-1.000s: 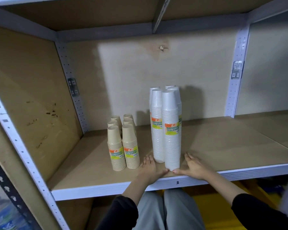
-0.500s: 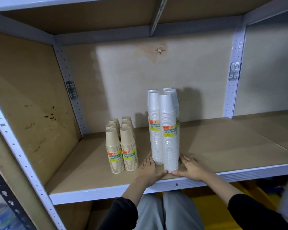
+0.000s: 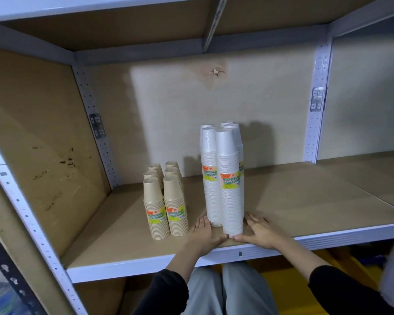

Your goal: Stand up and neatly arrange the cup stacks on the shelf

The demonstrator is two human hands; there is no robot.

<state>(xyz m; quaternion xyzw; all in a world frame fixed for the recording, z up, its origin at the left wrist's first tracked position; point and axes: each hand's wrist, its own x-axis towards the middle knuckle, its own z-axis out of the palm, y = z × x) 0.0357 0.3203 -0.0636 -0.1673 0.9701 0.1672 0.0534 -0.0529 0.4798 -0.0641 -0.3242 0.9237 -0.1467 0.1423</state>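
The left hand (image 3: 204, 233) and right hand (image 3: 259, 231) lie flat, fingers straight, bracketing the foot of the tall white plastic cup stacks (image 3: 231, 178), just as a moment ago. Nothing has shifted, so the squaring-up looks nearly done. Left of the left hand, the short tan paper cup stacks (image 3: 164, 201) stand upright on the brown shelf board (image 3: 305, 201).

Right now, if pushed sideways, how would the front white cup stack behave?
Probably tippy: the front white cup stack is tall on a narrow base. Likely light, being disposable cups. Pushed low, where the left hand and right hand sit, it may slide.
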